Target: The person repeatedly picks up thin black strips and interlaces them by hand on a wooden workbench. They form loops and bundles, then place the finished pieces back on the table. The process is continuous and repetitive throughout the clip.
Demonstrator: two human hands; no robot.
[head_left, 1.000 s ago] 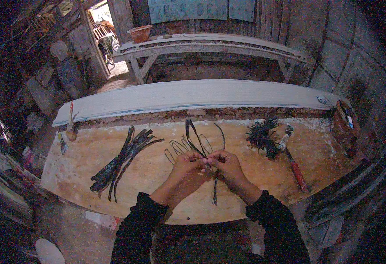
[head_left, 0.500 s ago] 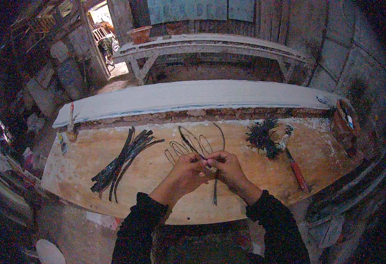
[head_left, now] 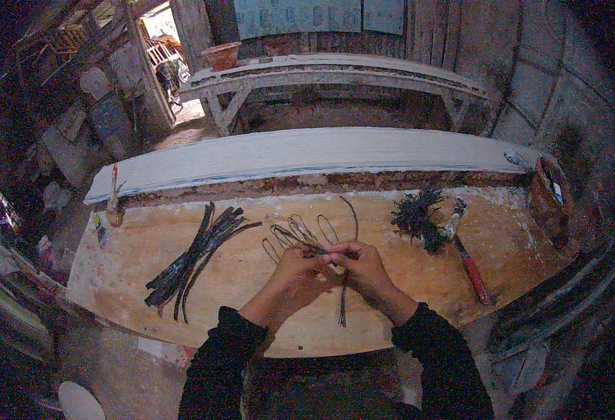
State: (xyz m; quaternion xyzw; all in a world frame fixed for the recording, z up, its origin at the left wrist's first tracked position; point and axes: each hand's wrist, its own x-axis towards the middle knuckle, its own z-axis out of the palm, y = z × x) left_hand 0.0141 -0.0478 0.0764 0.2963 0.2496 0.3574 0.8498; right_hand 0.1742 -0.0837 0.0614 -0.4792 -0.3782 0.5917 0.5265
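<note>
My left hand point(head_left: 297, 273) and my right hand point(head_left: 367, 271) meet over the middle of the wooden board, fingertips pinched together. Between them they grip a dark, thin strand point(head_left: 310, 244), whose kind is hard to make out. Thin dark loops point(head_left: 325, 227) of wire or cord fan out beyond my fingers. Past my right hand, a separate dark strand point(head_left: 354, 213) curves away on the board, and a thin dark length point(head_left: 343, 308) hangs or lies below that hand. To the left rests a bundle of dark flat strips point(head_left: 199, 255). My fingers hide the gripped spot.
Right on the board point(head_left: 272, 329) lie a dark tufted bunch point(head_left: 418, 215) and a red-handled tool point(head_left: 472, 273) with a whitish head. A brush point(head_left: 114, 199) stands at the far left. Beyond runs a long white slab point(head_left: 307, 150); a brown container point(head_left: 551, 185) stands at its right end.
The dark strand that pointed up and away from my fingers has folded down to the left, close over the loops. Both hands stay nearly in place.
</note>
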